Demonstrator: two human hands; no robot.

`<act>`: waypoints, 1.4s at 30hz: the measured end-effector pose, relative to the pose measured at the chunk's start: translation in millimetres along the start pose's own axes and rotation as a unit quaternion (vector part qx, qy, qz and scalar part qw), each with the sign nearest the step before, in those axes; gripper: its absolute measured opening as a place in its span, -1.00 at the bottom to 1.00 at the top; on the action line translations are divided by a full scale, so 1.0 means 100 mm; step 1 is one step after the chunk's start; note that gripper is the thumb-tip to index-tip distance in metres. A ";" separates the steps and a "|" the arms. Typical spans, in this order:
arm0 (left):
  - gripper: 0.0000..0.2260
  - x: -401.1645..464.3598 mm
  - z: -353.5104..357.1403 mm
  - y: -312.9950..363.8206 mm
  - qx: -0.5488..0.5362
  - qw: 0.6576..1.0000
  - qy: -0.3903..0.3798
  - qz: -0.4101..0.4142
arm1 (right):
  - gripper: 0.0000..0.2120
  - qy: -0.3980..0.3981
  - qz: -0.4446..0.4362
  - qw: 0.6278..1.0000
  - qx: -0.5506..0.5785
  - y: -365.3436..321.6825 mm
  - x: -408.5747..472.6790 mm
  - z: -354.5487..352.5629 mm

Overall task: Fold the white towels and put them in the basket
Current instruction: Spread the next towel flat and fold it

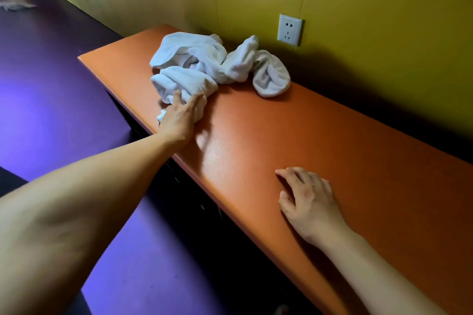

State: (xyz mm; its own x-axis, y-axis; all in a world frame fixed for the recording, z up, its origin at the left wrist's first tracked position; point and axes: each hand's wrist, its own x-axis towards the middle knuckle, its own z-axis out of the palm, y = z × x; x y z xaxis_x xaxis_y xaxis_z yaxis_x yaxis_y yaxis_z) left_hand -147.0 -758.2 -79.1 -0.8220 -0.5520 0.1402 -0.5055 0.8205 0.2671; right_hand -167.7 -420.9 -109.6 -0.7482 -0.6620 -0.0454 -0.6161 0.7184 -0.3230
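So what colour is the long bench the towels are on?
Orange; the bench shows clearly in the head view.

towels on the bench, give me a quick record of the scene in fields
towels: white towels, crumpled in a pile, unfolded
surface: orange bench against a yellow wall
left hand: left hand reaching out, fingers on the near edge of the pile
right hand: right hand palm down on the bench, holding nothing
basket: not in view
other: wall socket above the bench
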 end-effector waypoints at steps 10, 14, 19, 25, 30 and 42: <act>-0.47 -0.81 -0.05 0.35 -0.089 0.993 -0.008 0.083 | -0.49 -0.068 0.013 0.994 0.085 -0.01 -0.28 -0.15; -0.44 -1.37 -0.01 0.72 -0.118 0.986 -0.017 0.117 | -0.48 -0.085 0.005 0.992 0.092 0.04 -0.56 -0.27; -0.48 -1.96 -0.02 1.28 -0.142 0.977 -0.042 0.155 | -0.49 -0.063 0.036 0.991 0.111 0.13 -1.02 -0.41; -0.52 -2.52 0.02 1.79 -0.183 0.960 -0.079 0.198 | -0.36 0.023 0.075 0.978 0.196 0.32 -1.56 -0.44; -0.49 -2.86 -0.03 2.21 -0.330 0.918 -0.129 0.179 | -0.14 0.103 0.106 0.948 0.282 0.42 -1.85 -0.49; -0.91 -2.78 -0.54 2.69 -0.330 0.932 0.025 0.148 | -0.61 0.342 0.203 0.890 0.222 1.01 -2.38 -1.26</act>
State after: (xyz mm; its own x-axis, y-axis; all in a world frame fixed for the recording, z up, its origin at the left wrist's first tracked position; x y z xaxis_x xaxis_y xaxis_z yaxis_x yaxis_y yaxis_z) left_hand -40.1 -392.3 5.4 -0.8780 -0.3355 0.3414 0.0277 0.6765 0.7360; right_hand -82.8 -163.5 -12.5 -0.9557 0.0264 0.2931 -0.2161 0.6130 -0.7600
